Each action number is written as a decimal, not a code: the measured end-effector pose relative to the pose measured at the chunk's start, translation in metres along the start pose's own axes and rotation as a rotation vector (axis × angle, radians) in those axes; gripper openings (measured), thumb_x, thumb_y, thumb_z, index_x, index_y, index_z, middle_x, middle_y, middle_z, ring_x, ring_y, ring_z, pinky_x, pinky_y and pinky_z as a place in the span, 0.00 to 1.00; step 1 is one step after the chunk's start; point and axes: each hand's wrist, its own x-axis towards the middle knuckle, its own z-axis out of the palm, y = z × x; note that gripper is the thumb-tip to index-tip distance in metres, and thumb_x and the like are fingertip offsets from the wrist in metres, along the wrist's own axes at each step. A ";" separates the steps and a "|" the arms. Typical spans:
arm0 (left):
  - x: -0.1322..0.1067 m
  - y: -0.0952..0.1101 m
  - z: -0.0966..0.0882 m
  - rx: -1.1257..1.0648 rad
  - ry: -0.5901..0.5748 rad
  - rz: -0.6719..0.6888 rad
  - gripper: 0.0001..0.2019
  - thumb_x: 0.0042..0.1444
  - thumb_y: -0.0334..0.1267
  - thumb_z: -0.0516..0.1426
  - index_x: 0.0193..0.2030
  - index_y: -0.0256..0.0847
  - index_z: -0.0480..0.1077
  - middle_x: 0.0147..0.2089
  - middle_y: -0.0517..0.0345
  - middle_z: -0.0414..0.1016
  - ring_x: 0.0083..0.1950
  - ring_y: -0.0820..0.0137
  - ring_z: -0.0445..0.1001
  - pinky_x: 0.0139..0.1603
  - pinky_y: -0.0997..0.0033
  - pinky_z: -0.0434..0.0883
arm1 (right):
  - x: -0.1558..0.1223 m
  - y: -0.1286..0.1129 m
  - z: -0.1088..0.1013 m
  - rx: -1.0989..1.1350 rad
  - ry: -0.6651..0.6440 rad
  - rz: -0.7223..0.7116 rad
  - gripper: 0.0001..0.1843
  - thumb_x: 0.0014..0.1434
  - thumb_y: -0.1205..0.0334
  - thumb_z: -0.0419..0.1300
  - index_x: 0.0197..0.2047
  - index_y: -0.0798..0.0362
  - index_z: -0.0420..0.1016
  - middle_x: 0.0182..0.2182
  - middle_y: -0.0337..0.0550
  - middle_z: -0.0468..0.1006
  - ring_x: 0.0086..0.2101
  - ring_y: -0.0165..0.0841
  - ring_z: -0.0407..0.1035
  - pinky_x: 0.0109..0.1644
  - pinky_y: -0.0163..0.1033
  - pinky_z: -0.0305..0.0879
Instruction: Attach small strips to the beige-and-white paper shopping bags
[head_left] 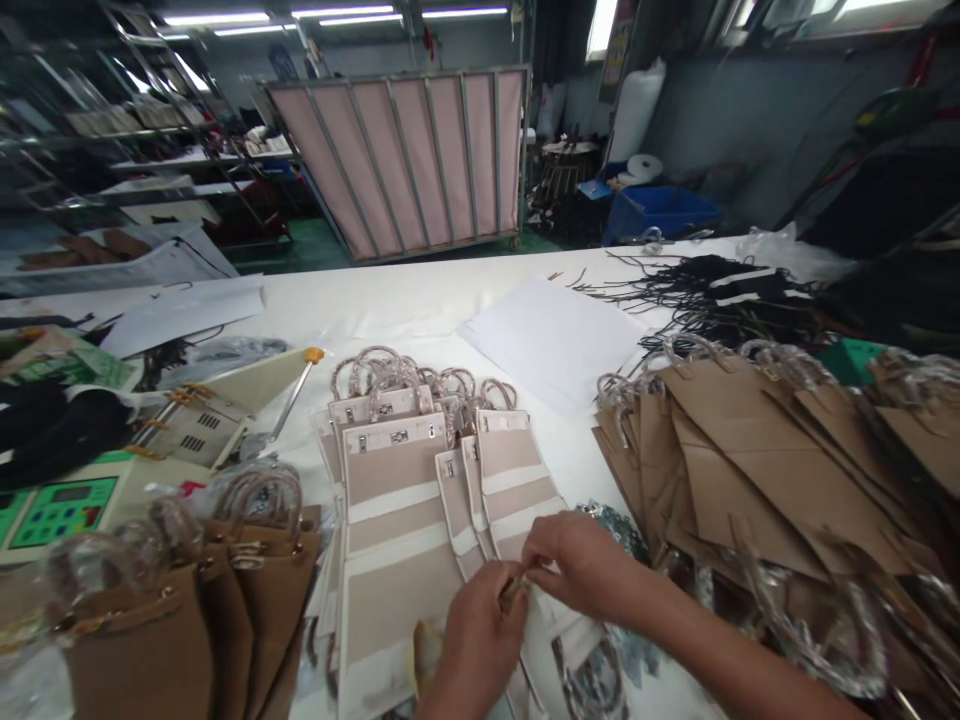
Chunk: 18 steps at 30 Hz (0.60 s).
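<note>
My left hand (480, 630) and my right hand (581, 560) meet low in the middle of the view, over beige bag panels. Both have their fingers pinched together around something small and yellowish, too hidden to name. Under and beyond them lie beige-and-white bag panels (394, 500) with metal clasps and plastic-wrapped handles. A narrower beige panel (510, 450) reaches toward my right hand. Beside my left wrist is a yellowish ring-shaped thing (425, 655). Small clear plastic packets (611, 530) lie just past my right hand.
Brown bags (750, 460) with wrapped handles are piled at right, and more brown bags (150, 640) stand at left. A machine with a green control panel (64, 510) sits behind those. White sheets (555, 335) and black cords (705, 290) lie on the white table (390, 310).
</note>
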 end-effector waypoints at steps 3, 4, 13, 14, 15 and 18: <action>-0.001 0.003 -0.003 0.108 0.017 0.008 0.09 0.62 0.34 0.53 0.36 0.42 0.74 0.35 0.57 0.76 0.38 0.66 0.75 0.39 0.70 0.65 | 0.005 -0.004 -0.004 -0.126 -0.052 -0.006 0.05 0.59 0.60 0.63 0.39 0.45 0.79 0.35 0.38 0.81 0.38 0.36 0.71 0.43 0.40 0.56; 0.000 0.003 -0.004 0.138 0.019 0.013 0.10 0.63 0.35 0.52 0.34 0.42 0.73 0.35 0.57 0.76 0.37 0.67 0.75 0.38 0.70 0.64 | 0.007 -0.004 -0.003 -0.147 -0.057 -0.009 0.05 0.60 0.59 0.63 0.39 0.46 0.79 0.35 0.38 0.81 0.38 0.37 0.71 0.43 0.40 0.55; 0.018 -0.012 -0.010 0.285 0.037 0.022 0.09 0.66 0.35 0.53 0.39 0.43 0.75 0.38 0.55 0.78 0.42 0.64 0.78 0.43 0.68 0.68 | 0.027 0.009 0.014 -0.124 0.022 -0.036 0.03 0.55 0.64 0.61 0.33 0.47 0.76 0.31 0.37 0.79 0.35 0.35 0.69 0.42 0.40 0.54; 0.021 -0.015 -0.010 0.287 0.042 0.037 0.10 0.67 0.35 0.52 0.38 0.43 0.75 0.38 0.55 0.78 0.41 0.65 0.78 0.44 0.68 0.68 | 0.030 0.010 0.015 -0.114 0.029 -0.039 0.03 0.54 0.64 0.61 0.33 0.47 0.76 0.31 0.37 0.79 0.34 0.34 0.69 0.42 0.40 0.54; 0.024 -0.018 -0.010 0.288 0.046 0.064 0.11 0.67 0.35 0.51 0.37 0.43 0.75 0.37 0.55 0.77 0.41 0.65 0.78 0.43 0.69 0.68 | 0.034 0.011 0.017 -0.108 0.034 -0.043 0.03 0.53 0.65 0.61 0.32 0.47 0.76 0.30 0.37 0.78 0.34 0.34 0.69 0.42 0.40 0.54; 0.030 -0.026 -0.010 0.303 0.090 0.143 0.14 0.69 0.34 0.49 0.35 0.41 0.74 0.36 0.53 0.76 0.39 0.67 0.77 0.41 0.70 0.69 | 0.047 0.016 0.021 -0.104 0.048 -0.057 0.03 0.52 0.66 0.61 0.31 0.49 0.75 0.29 0.39 0.78 0.33 0.34 0.68 0.42 0.40 0.55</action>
